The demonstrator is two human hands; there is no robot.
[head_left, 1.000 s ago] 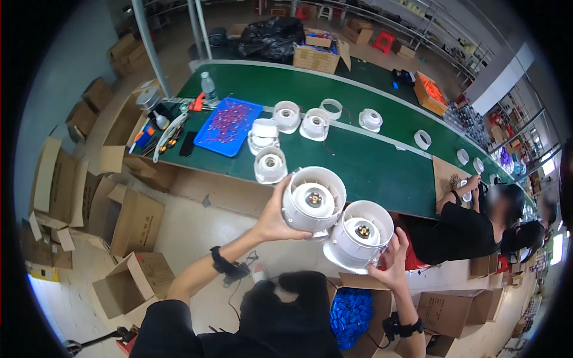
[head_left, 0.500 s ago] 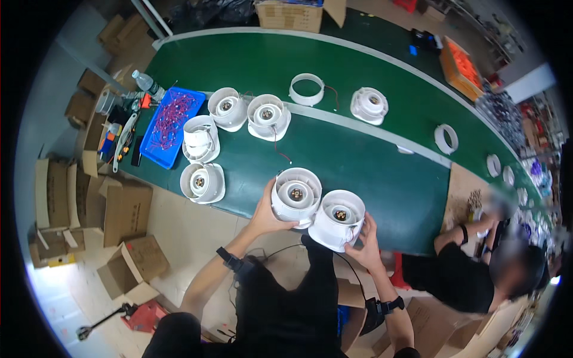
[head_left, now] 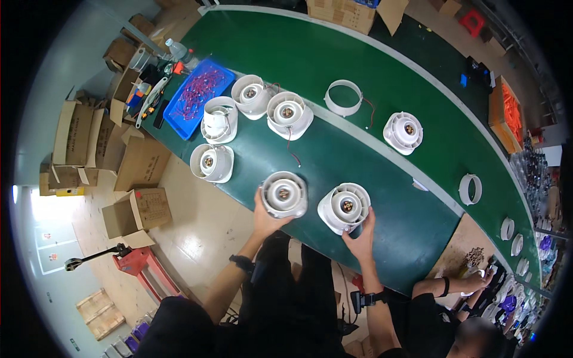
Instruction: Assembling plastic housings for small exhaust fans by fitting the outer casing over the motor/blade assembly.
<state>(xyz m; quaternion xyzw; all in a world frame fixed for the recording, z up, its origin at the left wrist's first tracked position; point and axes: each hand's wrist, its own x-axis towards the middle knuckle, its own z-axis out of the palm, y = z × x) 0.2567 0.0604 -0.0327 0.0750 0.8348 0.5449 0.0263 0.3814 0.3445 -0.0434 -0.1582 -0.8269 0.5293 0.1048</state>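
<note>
My left hand is closed round the left and near side of a white fan housing, a round plastic shell on a squarish base with a copper-coloured motor core. A second white fan housing is at the bench's near edge, gripped at its right and near side by my right hand. A gap of green bench separates the two. Farther left stand several similar housings, one of them with a red-and-black wire trailing onto the bench. Some fingers are hidden behind the shells.
A blue tray of thin wires lies at the bench's left, near a plastic bottle. Along the green conveyor sit a white ring and another housing. A co-worker's arm reaches in at right; cartons stand at left.
My hands have parted, carrying the two housings from side by side to a gap between them, over the bench. My view has turned, and the co-worker appears lower in the picture.
</note>
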